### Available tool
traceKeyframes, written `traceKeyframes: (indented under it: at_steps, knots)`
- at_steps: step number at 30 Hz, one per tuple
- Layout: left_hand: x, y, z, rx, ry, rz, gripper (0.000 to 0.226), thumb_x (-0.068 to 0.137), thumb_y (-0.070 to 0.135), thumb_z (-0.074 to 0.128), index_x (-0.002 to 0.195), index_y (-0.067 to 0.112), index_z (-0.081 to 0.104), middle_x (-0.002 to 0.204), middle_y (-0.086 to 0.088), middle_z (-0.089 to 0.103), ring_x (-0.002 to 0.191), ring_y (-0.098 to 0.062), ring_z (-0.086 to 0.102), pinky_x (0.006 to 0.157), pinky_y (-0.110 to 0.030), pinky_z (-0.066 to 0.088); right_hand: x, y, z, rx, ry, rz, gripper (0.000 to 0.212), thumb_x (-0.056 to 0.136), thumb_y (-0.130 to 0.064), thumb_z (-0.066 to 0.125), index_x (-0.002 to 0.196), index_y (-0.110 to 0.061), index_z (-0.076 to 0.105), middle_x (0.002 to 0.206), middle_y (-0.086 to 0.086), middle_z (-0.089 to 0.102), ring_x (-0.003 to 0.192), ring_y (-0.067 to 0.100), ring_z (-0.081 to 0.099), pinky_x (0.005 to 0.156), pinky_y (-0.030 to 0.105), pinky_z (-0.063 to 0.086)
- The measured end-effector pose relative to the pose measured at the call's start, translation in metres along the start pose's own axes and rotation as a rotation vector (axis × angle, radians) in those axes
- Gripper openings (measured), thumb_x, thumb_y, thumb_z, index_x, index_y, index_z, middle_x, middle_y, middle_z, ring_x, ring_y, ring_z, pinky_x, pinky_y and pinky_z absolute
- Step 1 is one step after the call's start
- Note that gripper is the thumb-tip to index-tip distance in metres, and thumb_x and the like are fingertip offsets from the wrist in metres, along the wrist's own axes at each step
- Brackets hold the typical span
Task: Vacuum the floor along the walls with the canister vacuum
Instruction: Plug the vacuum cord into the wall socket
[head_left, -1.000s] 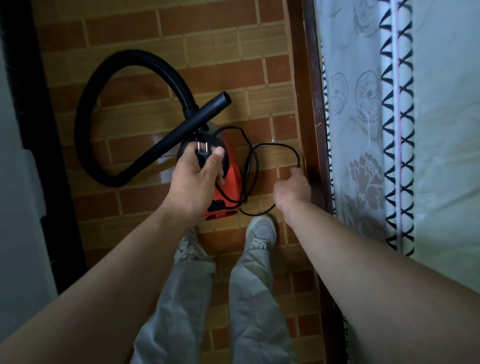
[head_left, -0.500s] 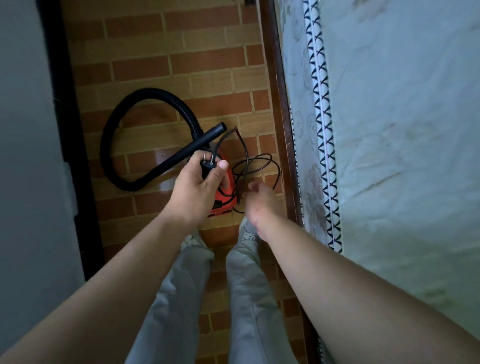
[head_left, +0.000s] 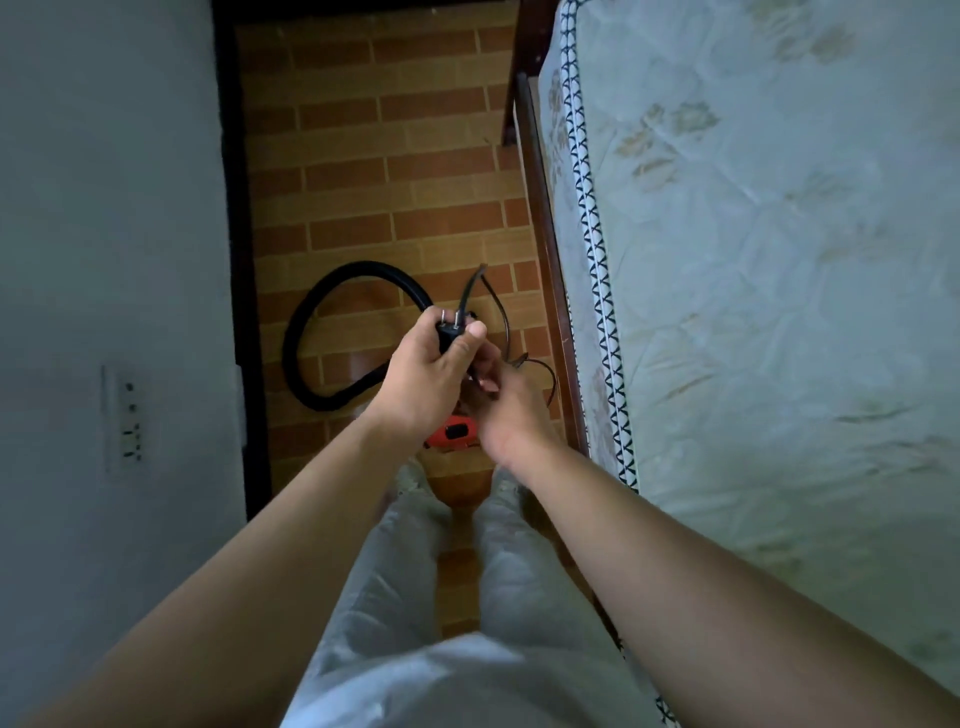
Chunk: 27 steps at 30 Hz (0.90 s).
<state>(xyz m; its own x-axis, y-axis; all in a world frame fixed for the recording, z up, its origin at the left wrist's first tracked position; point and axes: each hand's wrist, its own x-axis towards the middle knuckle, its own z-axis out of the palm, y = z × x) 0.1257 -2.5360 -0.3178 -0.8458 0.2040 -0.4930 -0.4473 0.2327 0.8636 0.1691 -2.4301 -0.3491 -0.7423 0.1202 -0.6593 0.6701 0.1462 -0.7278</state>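
vacuum: orange-red canister (head_left: 451, 434), sitting on the floor at my 12 o'clock, mostly hidden behind my hands
hose (head_left: 311, 322): black, lying in one big loop on the floor at the canister's 10 to 11 o'clock
plug (head_left: 448, 332): black two-pin, prongs pointing to 12, gripped in my left hand (head_left: 426, 374)
cord (head_left: 500, 312): thin black, loose loops at 1 o'clock, pinched by my right hand (head_left: 506, 410)

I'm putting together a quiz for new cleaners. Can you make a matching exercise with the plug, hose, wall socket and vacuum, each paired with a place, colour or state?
1. plug
2. hose
3. wall socket
4. vacuum

a. looped on the floor
b. held in the left hand
c. orange
d. set in the wall

Pairs: 1-b, 2-a, 3-d, 4-c
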Motion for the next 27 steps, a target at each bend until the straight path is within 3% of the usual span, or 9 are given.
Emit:
traceKeyframes:
  at_steps: [3,6,9,12,15,20,27]
  knots:
    - [-0.016,0.021,-0.009,0.006,-0.002,0.008,0.022,0.105,0.025,0.055,0.111,0.004,0.059,0.094,-0.01,0.076,0.079,-0.021,0.074,0.069,-0.025,0.059,-0.019,-0.016,-0.009,-0.128,-0.001,-0.073,0.008,0.102,-0.026,0.062,0.108,-0.026,0.067,0.081,-0.02,0.06,0.074,-0.005,0.056,0.063,0.008,0.041]
    - [-0.027,0.035,-0.021,-0.009,0.004,0.001,0.02,0.102,0.03,0.059,0.117,0.017,0.061,0.111,-0.004,0.074,0.101,-0.017,0.073,0.085,-0.04,0.062,-0.033,-0.028,-0.02,-0.133,0.011,-0.034,0.015,0.102,-0.034,0.061,0.099,-0.024,0.072,0.086,-0.011,0.069,0.082,0.008,0.064,0.072,0.027,0.052]
    - [-0.038,0.046,-0.032,-0.045,0.001,-0.021,0.016,0.103,0.03,0.058,0.118,0.024,0.057,0.114,-0.001,0.072,0.102,-0.014,0.073,0.081,-0.043,0.063,-0.039,-0.031,-0.038,-0.19,0.142,-0.012,0.027,0.103,-0.033,0.058,0.089,-0.015,0.071,0.09,0.005,0.071,0.085,0.024,0.068,0.086,0.05,0.059]
    - [-0.048,0.059,-0.043,0.043,0.023,0.024,0.015,0.105,0.027,0.054,0.113,0.015,0.055,0.106,-0.007,0.073,0.079,-0.017,0.074,0.067,-0.038,0.063,-0.039,-0.032,-0.061,-0.211,0.236,0.003,0.028,0.104,-0.03,0.054,0.087,-0.014,0.069,0.091,0.001,0.072,0.092,0.028,0.068,0.088,0.048,0.058]
    - [-0.055,0.069,-0.049,0.124,0.088,0.072,0.019,0.105,0.026,0.054,0.114,0.009,0.054,0.092,-0.004,0.073,0.064,-0.018,0.062,0.06,-0.034,0.052,-0.037,-0.035,-0.081,-0.212,0.293,0.003,0.026,0.103,-0.03,0.054,0.083,-0.022,0.068,0.095,0.001,0.074,0.095,0.026,0.068,0.091,0.055,0.057]
    - [-0.061,0.085,-0.054,0.12,0.141,0.09,0.021,0.105,0.031,0.054,0.115,0.013,0.057,0.083,0.001,0.065,0.07,-0.014,0.055,0.062,-0.029,0.048,-0.034,-0.046,-0.1,-0.197,0.316,-0.003,0.029,0.102,-0.031,0.056,0.076,-0.024,0.068,0.095,0.003,0.075,0.095,0.028,0.07,0.089,0.056,0.058]
    - [-0.068,0.097,-0.052,0.126,0.185,0.112,0.021,0.103,0.036,0.056,0.114,0.018,0.058,0.087,-0.001,0.059,0.075,-0.015,0.053,0.068,-0.034,0.048,-0.026,-0.064,-0.101,-0.112,0.304,-0.013,0.017,0.107,-0.021,0.047,0.093,-0.026,0.055,0.091,0.002,0.074,0.091,0.026,0.071,0.091,0.051,0.059]
